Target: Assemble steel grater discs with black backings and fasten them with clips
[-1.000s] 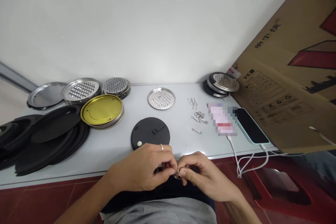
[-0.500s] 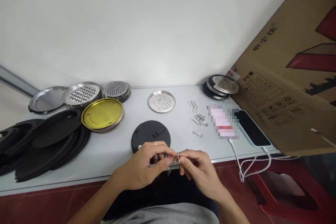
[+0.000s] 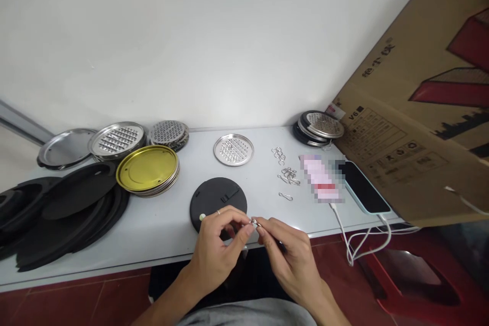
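My left hand (image 3: 221, 242) pinches a small silver metal ring (image 3: 252, 221) between thumb and forefinger, mostly covered by the fingertips. From the other side, my right hand (image 3: 290, 257) grips a thin metal hook (image 3: 258, 224) that meets the ring; its far end is hidden. Both hands hover at the table's front edge, fingertips nearly touching. Just behind the left hand lies a black round disc (image 3: 217, 198). A single wire hook (image 3: 286, 196) rests beyond the right hand, with a small pile of hooks (image 3: 289, 175) and several loose rings (image 3: 278, 155) farther back.
A round metal grater plate (image 3: 234, 150) lies at mid-table. Stacked gold lids (image 3: 147, 168), grater plates (image 3: 117, 138) and black discs (image 3: 76, 209) fill the left. At right are another grater stack (image 3: 320, 126), a phone (image 3: 367, 187) with white cables (image 3: 349, 242) and a cardboard box (image 3: 412, 127).
Both hands have shifted slightly, with the fingertips raised a little and moved left. The metal pieces have turned between the fingers. Items on the table stay where they were; the view moved slightly.
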### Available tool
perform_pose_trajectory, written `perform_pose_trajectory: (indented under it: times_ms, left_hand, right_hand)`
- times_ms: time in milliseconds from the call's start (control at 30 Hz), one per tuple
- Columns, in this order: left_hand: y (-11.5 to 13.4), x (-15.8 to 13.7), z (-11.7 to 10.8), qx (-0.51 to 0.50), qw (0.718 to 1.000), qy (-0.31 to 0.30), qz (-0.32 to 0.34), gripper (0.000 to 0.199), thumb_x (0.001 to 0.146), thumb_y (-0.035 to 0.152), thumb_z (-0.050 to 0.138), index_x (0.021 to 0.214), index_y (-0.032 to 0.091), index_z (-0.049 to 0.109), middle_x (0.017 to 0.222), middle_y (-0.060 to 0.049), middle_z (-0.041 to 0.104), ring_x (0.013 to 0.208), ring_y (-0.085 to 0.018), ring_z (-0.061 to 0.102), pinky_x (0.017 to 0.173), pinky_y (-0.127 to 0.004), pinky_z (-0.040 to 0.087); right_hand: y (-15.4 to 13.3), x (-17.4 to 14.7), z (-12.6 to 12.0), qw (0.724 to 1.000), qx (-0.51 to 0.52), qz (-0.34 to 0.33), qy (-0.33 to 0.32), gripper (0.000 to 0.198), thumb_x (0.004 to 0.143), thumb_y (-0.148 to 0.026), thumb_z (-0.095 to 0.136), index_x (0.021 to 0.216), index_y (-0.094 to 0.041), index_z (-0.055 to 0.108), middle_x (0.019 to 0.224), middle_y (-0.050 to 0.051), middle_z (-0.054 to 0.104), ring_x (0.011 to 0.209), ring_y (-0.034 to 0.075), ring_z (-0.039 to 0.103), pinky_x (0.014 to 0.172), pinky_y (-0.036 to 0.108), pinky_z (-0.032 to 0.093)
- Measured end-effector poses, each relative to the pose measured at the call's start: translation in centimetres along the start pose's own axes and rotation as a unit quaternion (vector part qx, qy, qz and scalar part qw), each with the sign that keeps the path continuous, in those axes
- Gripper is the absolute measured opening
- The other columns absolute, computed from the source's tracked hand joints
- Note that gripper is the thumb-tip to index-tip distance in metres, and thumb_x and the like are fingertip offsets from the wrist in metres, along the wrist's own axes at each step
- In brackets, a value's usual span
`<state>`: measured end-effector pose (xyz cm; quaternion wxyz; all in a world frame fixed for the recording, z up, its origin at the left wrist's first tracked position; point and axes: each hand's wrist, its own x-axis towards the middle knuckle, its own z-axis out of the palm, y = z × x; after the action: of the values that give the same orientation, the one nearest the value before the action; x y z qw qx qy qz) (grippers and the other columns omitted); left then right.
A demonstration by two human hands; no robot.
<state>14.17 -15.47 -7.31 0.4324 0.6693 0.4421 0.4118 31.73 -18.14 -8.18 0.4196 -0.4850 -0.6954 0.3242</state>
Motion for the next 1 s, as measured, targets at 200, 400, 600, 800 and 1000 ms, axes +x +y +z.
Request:
perform_pose_trajectory:
  times_ms: [200,400,600,800,1000]
  left_hand:
    - [-0.6,-0.4,-1.0,0.047,0.986,0.012,0.160,0.009,0.092,0.019,0.064,0.087,0.020,0.071,0.077,0.000,0.056,0.072,-0.012,0.054,0.068,-0.024,0.045]
    - [-0.5,-1.4,-1.2,0.058,0.995,-0.041,0.063,0.021,0.097,0.024,0.055,0.079,0.018,0.064,0.075,-0.001,0.054,0.068,-0.012,0.052,0.063,-0.024,0.042]
    - [-1.5,-2.3,-1.2,0.186,0.950,0.039,0.249,0.011,0.088,0.014,0.060,0.085,0.021,0.068,0.071,0.000,0.049,0.065,-0.013,0.048,0.063,-0.028,0.039]
    - [-0.7,-2.2,-1.0,0.095,0.992,0.008,0.081,0.014,0.094,0.024,0.061,0.082,0.019,0.067,0.075,-0.001,0.052,0.069,-0.013,0.053,0.064,-0.025,0.045]
    - [-1.5,-2.3,-1.0,0.151,0.956,0.050,0.247,0.016,0.090,0.011,0.062,0.089,0.022,0.073,0.070,0.001,0.046,0.064,-0.012,0.045,0.061,-0.025,0.038]
  right_hand:
    - [-0.6,0.2,0.0,0.991,0.098,0.086,-0.012,0.025,0.102,-0.031,0.054,0.093,-0.020,0.074,0.070,0.002,0.063,0.063,0.016,0.055,0.059,0.027,0.043]
    - [-1.3,-0.2,0.0,0.995,0.062,0.062,-0.046,0.023,0.100,-0.030,0.056,0.093,-0.020,0.076,0.069,0.002,0.063,0.062,0.015,0.052,0.060,0.026,0.040]
    - [-1.0,-0.2,0.6,0.975,0.140,0.170,-0.041,0.033,0.097,-0.043,0.060,0.081,-0.017,0.072,0.063,0.001,0.058,0.056,0.013,0.045,0.052,0.025,0.035]
    - [-1.4,-0.3,0.6,0.991,0.090,0.091,-0.044,0.024,0.097,-0.032,0.060,0.084,-0.018,0.073,0.067,0.001,0.063,0.058,0.012,0.045,0.055,0.025,0.035]
    - [-1.3,0.3,0.5,0.977,0.153,0.143,-0.032,0.030,0.095,-0.039,0.062,0.076,-0.018,0.071,0.063,0.001,0.063,0.055,0.012,0.045,0.051,0.025,0.034]
